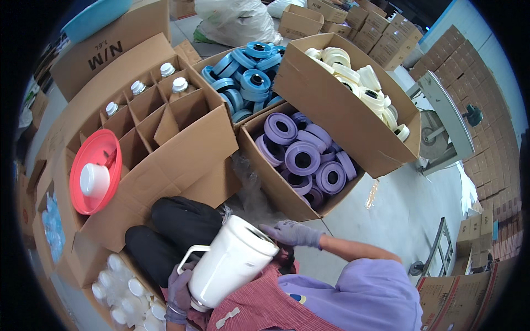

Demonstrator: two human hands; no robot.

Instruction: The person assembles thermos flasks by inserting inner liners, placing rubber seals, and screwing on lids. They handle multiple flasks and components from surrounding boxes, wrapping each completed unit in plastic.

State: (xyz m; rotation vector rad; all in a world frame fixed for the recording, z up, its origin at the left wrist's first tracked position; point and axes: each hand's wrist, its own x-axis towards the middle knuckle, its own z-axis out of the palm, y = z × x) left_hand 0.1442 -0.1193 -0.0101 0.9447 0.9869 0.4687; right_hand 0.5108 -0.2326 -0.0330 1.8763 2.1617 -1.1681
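Your left gloved fingers [180, 285] are grasping a white handled jug [234, 262], its open mouth [258, 232] lying beside your right fingers [274, 230], whose grip I cannot tell.

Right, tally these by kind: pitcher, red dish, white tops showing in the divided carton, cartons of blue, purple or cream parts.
White pitcher: 1
Red dish: 1
White tops in divided carton: 4
Cartons of blue, purple or cream parts: 3
Total: 9

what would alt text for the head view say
A gloved left hand holds a white jug while the gloved right hand is at its rim. Beyond, cardboard boxes hold purple rings, blue rings and cream parts.
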